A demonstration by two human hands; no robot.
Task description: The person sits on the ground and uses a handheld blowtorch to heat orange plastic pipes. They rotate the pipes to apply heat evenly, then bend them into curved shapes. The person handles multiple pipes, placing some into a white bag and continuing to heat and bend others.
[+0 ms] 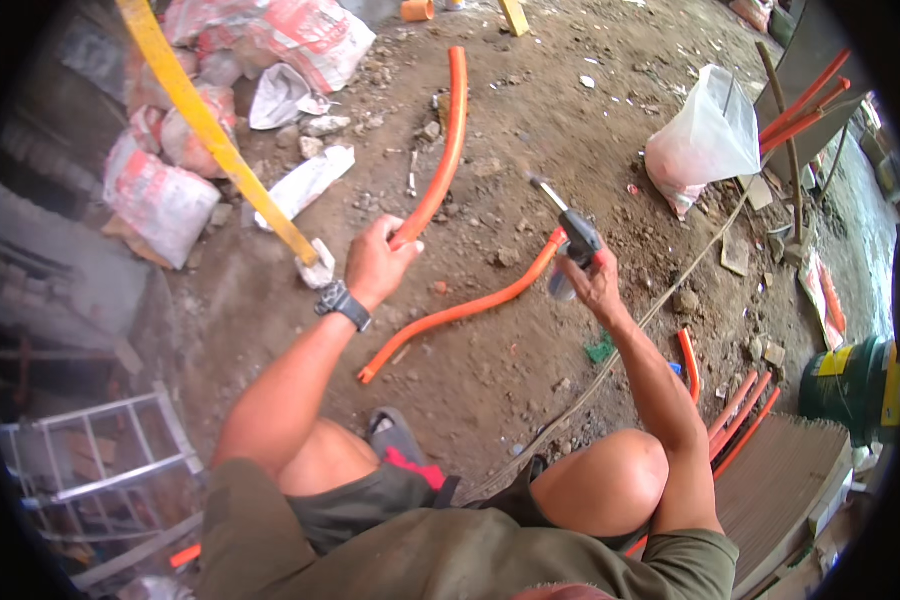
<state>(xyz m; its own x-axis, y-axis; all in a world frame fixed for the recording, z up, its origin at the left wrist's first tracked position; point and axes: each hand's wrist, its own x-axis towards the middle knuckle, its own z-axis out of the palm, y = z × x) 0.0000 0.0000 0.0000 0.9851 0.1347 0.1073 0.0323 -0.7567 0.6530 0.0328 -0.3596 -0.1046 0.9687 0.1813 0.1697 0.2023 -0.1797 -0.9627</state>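
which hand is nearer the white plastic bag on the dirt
Right. The right hand, gripping a grey torch tool, sits just below-left of the white plastic bag; the left hand, holding a curved orange pipe, is farther left.

The curved orange pipe (448, 140) arcs over the dirt, its near end gripped. A second orange pipe (460, 308) lies bent below. The grey tool (576, 240), possibly a torch, points up-left
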